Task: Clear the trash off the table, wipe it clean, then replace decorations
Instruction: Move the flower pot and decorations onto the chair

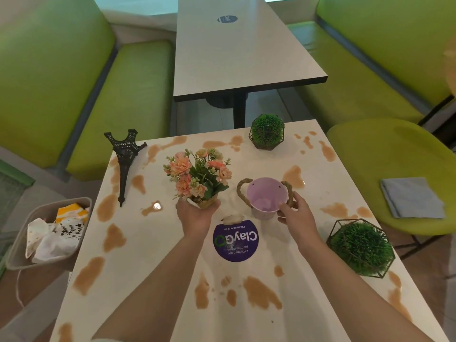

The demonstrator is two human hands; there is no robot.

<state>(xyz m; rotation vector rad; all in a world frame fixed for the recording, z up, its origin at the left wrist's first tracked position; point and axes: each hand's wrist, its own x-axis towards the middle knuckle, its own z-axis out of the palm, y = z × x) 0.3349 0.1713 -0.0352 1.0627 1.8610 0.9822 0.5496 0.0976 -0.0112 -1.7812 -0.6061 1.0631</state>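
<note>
A white table blotched with brown spills fills the view. A bin of wrappers sits at its left edge. Two grass balls stand right; a tower model lies left. The left hand grips a flower bunch. The right hand pinches an empty pink bucket.

Brown blotches mark the white table, beside peach-pink flowers, a seemingly lilac bucket and 2 green balls.
</note>
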